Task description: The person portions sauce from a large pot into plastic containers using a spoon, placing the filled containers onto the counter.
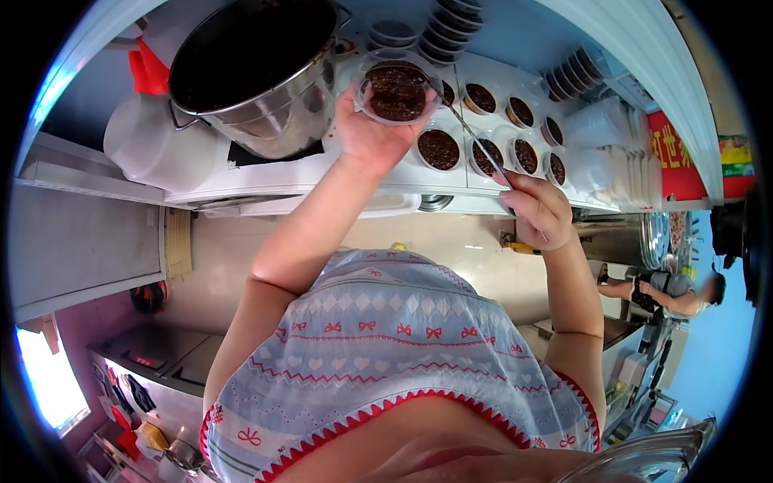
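On the fingers and palm of my left hand [370,141] rests a round clear plastic tub [436,75], which the hand grips from below and the side. Dark red-brown sauce [394,92] lies inside it. My right hand [538,208] is closed around the handle of a long thin metal spoon [477,138]. The spoon slants up and left to the tub, where its tip is hard to make out against the sauce. Left of the tub stands a large steel pot [294,105] with a dark interior. Several filled tubs [439,150] sit in rows between my hands and beyond.
Stacked round containers [445,32] stand at the back, with another leaning stack [576,76] to the right. A white bucket [149,145] is left of the pot. Stacked clear lids or tubs [616,169] lie at the counter's right. Another person [672,294] is at far right.
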Action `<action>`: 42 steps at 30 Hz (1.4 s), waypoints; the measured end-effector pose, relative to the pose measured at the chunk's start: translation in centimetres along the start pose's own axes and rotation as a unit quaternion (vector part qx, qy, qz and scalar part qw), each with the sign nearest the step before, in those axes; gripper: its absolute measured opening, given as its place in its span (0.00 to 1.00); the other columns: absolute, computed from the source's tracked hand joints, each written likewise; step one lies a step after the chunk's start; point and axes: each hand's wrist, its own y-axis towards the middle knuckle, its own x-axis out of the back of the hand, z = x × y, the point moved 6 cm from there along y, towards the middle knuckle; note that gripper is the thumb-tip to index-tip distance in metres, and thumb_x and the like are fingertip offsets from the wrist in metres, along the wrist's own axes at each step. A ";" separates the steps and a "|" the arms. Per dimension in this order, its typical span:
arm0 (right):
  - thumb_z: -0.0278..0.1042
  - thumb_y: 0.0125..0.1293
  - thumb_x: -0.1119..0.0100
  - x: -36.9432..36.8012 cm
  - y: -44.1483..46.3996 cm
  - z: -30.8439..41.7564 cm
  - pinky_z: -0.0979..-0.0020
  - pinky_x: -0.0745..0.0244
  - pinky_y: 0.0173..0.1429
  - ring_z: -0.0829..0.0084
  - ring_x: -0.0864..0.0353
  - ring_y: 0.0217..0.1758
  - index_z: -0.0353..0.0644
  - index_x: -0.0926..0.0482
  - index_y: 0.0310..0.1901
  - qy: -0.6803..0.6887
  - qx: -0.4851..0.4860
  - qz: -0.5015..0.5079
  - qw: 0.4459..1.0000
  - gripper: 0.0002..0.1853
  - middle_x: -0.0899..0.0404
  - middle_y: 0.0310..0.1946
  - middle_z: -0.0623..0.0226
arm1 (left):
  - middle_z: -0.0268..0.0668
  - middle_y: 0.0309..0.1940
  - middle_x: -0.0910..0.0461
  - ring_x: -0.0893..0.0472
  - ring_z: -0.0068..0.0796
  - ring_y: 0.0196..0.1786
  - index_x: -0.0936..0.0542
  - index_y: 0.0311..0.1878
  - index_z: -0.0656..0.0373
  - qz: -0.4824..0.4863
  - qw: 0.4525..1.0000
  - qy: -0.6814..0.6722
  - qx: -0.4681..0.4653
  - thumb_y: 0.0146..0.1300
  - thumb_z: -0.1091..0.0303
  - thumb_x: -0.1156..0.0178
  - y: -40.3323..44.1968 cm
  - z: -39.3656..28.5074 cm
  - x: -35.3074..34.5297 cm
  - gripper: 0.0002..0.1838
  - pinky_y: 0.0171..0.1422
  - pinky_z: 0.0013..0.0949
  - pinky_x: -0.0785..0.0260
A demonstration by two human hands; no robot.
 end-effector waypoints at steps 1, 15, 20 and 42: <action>0.14 0.51 0.39 -0.1 -0.1 -0.1 0.70 0.19 0.43 0.60 0.15 0.40 0.39 0.17 0.45 0.001 0.000 0.000 1.000 0.18 0.18 0.45 0.52 | 0.47 0.60 0.27 0.30 0.54 0.65 0.28 0.61 0.54 -0.009 1.000 -0.004 -0.001 0.65 0.44 0.54 0.0 0.0 0.1 0.29 0.70 0.58 0.36; 0.15 0.51 0.39 -0.4 -0.4 0.2 0.69 0.18 0.43 0.59 0.14 0.41 0.41 0.17 0.45 -0.002 0.000 -0.009 1.000 0.18 0.19 0.48 0.52 | 0.47 0.61 0.27 0.30 0.50 0.66 0.28 0.59 0.53 -0.001 0.999 -0.035 0.004 0.67 0.44 0.56 -0.6 0.1 -0.1 0.27 0.71 0.59 0.37; 0.14 0.51 0.39 0.0 -0.2 0.4 0.69 0.18 0.44 0.59 0.14 0.41 0.40 0.16 0.44 -0.002 0.005 -0.047 0.999 0.17 0.18 0.46 0.53 | 0.46 0.62 0.28 0.30 0.50 0.66 0.27 0.57 0.53 -0.017 0.999 -0.031 0.000 0.67 0.43 0.57 -0.5 -0.1 0.1 0.27 0.71 0.59 0.37; 0.37 0.78 0.56 -2.9 0.5 -5.9 0.61 0.20 0.60 0.60 0.15 0.49 0.32 0.29 0.52 0.583 -0.426 -0.320 0.614 0.15 0.18 0.43 0.45 | 0.47 0.67 0.32 0.36 0.57 0.71 0.32 0.67 0.53 -0.009 1.000 -0.023 -0.007 0.70 0.42 0.62 -3.3 -2.2 0.0 0.32 0.76 0.57 0.45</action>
